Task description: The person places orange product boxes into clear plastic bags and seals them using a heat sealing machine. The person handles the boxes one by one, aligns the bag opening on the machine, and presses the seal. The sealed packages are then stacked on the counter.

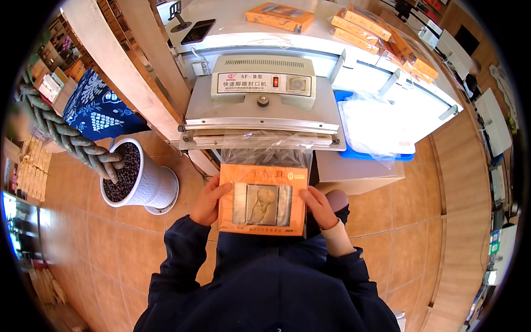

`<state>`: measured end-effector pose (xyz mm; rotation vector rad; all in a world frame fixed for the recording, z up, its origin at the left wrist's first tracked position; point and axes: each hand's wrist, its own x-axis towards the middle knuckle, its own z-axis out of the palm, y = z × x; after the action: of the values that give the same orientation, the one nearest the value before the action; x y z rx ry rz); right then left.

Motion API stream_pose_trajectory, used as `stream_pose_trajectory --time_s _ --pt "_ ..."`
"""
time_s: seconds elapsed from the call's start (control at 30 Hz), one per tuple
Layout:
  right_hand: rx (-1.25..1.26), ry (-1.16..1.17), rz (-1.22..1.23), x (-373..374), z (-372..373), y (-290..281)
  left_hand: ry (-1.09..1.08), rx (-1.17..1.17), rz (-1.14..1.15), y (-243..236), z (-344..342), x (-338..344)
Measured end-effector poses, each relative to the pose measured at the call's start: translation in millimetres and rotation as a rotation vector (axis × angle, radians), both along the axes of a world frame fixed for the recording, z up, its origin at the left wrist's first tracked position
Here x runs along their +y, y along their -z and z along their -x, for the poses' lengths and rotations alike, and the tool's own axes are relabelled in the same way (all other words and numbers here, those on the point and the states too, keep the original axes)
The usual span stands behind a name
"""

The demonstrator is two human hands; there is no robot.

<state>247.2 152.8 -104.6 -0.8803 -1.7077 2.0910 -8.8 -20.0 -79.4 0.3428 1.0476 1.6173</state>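
Observation:
Between my two hands is an orange box with a clear window in its front, slipped inside a clear plastic bag. My left hand grips its left edge, thumb on the front. On the right edge, my right hand holds it the same way. The loose top of the bag reaches up to the sealing bar of a grey bag sealing machine. A red switch and a dial show on the machine's front panel. Whether the bag's mouth lies between the jaws, I cannot tell.
Right of the machine, a blue tray carries clear plastic bags. Orange boxes are stacked on the white counter behind, near another box and a phone. A white pot with a braided trunk stands at left.

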Motion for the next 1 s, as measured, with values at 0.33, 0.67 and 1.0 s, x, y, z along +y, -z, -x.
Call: stream_pose_trajectory --time_s 0.33,0.67,1.0 --pt "0.272 0.082 0.157 64 23 -36 0.219 0.16 -0.087 -7 20 -9" --pt "0.425 0.271 0.013 91 24 -67 0.274 0.204 -0.072 -5 15 15" --pt "0.342 0.266 0.111 89 11 -43 0.277 0.116 -0.009 8 14 22"
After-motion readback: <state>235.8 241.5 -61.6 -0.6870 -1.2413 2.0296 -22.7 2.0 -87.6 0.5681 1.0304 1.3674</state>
